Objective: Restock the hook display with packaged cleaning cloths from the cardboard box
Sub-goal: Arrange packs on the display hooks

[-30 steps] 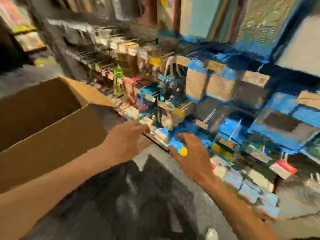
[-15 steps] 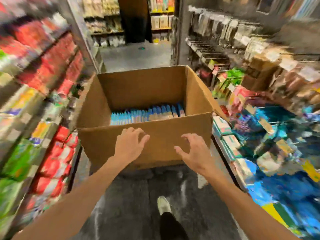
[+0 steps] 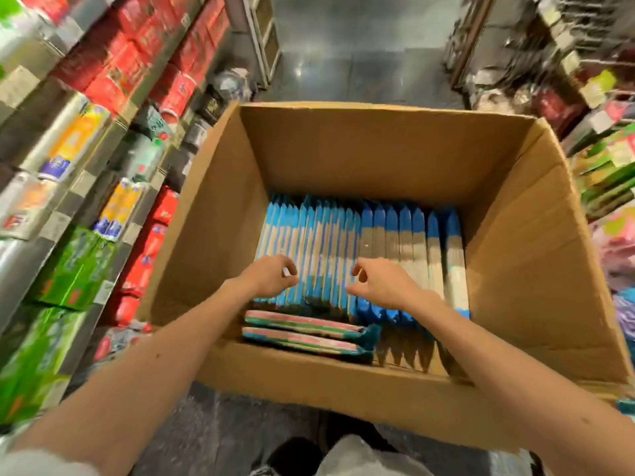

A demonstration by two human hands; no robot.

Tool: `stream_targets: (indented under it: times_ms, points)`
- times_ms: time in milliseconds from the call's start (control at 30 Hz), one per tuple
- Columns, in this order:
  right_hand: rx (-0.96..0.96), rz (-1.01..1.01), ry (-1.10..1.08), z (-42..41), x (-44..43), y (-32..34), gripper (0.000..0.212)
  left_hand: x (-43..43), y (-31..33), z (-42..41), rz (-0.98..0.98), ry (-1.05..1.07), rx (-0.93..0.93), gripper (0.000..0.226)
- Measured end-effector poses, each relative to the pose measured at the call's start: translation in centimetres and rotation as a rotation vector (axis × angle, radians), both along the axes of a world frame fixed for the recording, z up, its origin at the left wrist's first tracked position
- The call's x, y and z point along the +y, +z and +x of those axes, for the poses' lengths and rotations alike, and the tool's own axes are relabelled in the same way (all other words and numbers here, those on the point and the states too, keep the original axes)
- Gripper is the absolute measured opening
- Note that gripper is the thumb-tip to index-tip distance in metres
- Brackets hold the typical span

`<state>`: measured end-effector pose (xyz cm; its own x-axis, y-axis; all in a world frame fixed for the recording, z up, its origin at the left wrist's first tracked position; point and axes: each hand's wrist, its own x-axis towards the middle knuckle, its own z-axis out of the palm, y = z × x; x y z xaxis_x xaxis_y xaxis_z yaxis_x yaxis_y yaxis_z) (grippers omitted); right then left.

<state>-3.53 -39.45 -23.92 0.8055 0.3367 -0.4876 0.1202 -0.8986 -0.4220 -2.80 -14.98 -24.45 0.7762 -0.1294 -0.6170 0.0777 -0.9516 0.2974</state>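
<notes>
An open cardboard box (image 3: pixel 536 269) stands on the aisle floor in front of me. Inside it, several packaged cleaning cloths (image 3: pixel 330 245) with blue tops stand on edge in a row. Two pink-and-green striped packs (image 3: pixel 302 329) lie flat at the near side of the box. My left hand (image 3: pixel 271 276) reaches into the box over the left part of the row, fingers loosely curled, holding nothing. My right hand (image 3: pixel 381 283) hovers over the middle of the row, fingers relaxed and empty. The hook display (image 3: pixel 604 108) shows blurred at the right edge.
Shelves (image 3: pixel 86 139) with red, orange and green packages line the left side of the narrow aisle. Hanging goods crowd the right side. Grey floor (image 3: pixel 360 63) stretches beyond the box. My leg and shoe (image 3: pixel 295 455) show below the box's near wall.
My view turned from the hook display to the box and dropped over it. Both hands moved from outside the box's near wall down into it, above the cloth packs.
</notes>
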Motion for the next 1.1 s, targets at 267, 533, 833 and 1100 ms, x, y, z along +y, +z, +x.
stream_targets:
  times_ms: [267,533,833,1100]
  points:
    - [0.404,-0.206,0.211,0.7,1.1,-11.8,0.058,-1.0,-10.5,1.1,0.087,-0.349,0.326,0.034]
    - [0.336,-0.404,0.545,-1.7,0.3,-18.2,0.104,-3.9,-17.2,-0.6,-0.075,-0.432,0.382,0.067]
    - [0.26,-0.304,0.64,-2.9,0.3,-21.4,0.057,-2.8,-21.5,-2.7,-0.212,-0.372,0.453,0.046]
    - [0.353,-0.11,0.349,0.9,-0.2,-19.0,0.037,-3.3,-21.0,-2.6,-0.07,-0.522,0.138,0.103]
